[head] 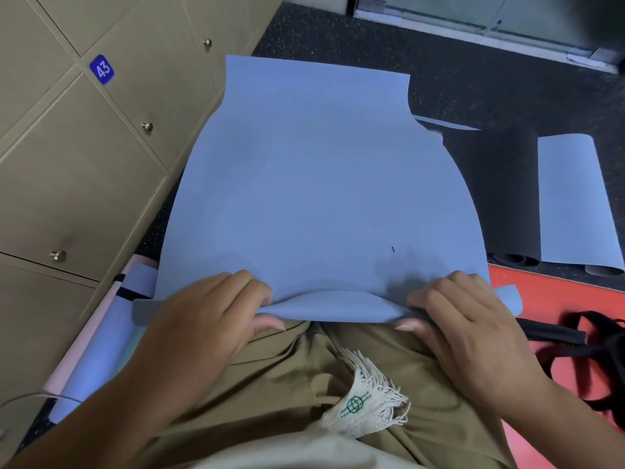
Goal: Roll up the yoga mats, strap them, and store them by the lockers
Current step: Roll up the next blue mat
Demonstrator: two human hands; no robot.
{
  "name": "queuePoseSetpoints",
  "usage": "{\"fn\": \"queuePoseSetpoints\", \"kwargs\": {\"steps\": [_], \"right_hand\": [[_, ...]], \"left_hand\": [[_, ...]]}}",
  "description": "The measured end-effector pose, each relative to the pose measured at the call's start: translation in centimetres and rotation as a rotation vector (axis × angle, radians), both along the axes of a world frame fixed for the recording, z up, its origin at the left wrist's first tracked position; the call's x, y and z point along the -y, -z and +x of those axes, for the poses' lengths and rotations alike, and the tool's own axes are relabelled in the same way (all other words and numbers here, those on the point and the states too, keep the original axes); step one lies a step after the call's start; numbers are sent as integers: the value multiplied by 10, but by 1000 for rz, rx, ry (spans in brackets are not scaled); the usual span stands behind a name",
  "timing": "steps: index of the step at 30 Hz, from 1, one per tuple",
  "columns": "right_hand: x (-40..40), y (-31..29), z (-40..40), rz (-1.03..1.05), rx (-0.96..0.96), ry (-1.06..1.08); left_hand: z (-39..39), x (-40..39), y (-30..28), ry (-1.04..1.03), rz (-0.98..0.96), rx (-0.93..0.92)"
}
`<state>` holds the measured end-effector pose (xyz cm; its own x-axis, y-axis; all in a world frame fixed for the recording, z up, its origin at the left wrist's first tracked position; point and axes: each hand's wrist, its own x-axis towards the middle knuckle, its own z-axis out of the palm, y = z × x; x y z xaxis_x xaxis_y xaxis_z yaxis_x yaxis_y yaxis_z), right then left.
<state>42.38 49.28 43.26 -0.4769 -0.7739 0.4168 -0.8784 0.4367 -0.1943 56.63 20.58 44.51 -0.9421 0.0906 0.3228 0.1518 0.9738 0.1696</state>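
Observation:
A light blue yoga mat (314, 184) lies flat on the dark floor in front of me, its near edge curled over into the start of a roll. My left hand (216, 309) grips that curled edge on the left, fingers over the top and thumb beneath. My right hand (460, 316) grips the same edge on the right in the same way. A rolled blue and pink mat (101, 336) with a black strap lies at the lower left beside the lockers (67, 157). Black straps (595, 353) lie on the red floor at the right.
A rolled black mat (504, 194) and a rolled blue mat (571, 201) lie side by side on the right. Beige lockers with knobs line the left side. A glass wall base (473, 32) runs along the far side. My knees in khaki trousers (304, 384) are below.

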Motion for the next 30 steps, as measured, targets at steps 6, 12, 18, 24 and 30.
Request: {"fn": "queuePoseSetpoints", "kwargs": {"steps": [6, 12, 18, 24, 30], "right_hand": [[2, -5, -16, -13, 111, -18], [10, -12, -26, -141, 410, 146], [17, -13, -34, -177, 565, 252], [23, -8, -39, -143, 424, 182], [25, -2, -45, -164, 267, 98]], "left_hand": [[-14, 11, -6, 13, 2, 4], [-26, 15, -18, -125, 172, 157], [-38, 17, -14, -352, 409, 225], [-43, 17, -11, -323, 407, 172], [-44, 23, -2, -172, 324, 117]]}}
